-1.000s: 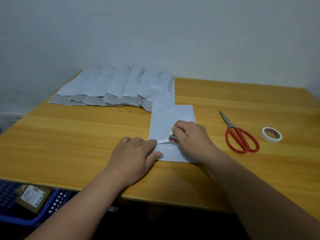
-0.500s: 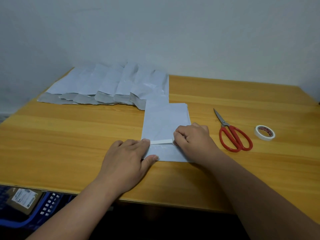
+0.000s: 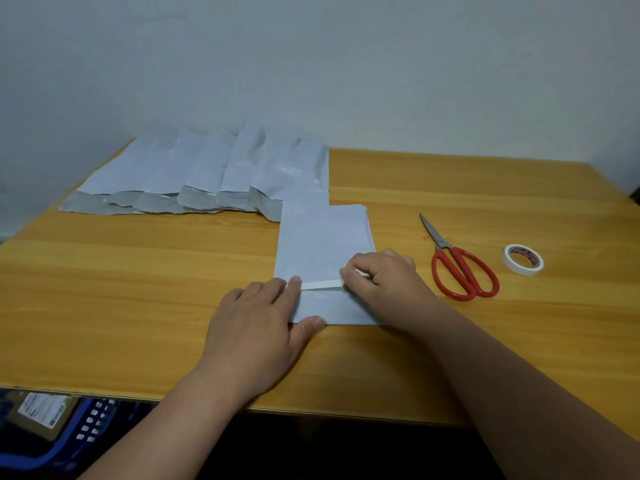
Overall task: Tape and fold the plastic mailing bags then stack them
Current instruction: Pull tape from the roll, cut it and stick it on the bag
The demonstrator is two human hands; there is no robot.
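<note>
A blue crate (image 3: 59,441) with a labelled box (image 3: 41,412) sits below the table's (image 3: 138,289) near left edge. On the table, a fanned row of bags (image 3: 207,174) lies left of and behind the near bag (image 3: 323,237), its right end overlapping that bag's far left corner. The left hand (image 3: 258,323) lies flat, fingers straight, pressing the bag's left edge and one end of a tape strip (image 3: 320,285). The right hand (image 3: 384,277), fingers curled, grips the strip's other end at the bag's right edge. Right of the bag lie red scissors (image 3: 460,265), then a tape roll (image 3: 523,259).
</note>
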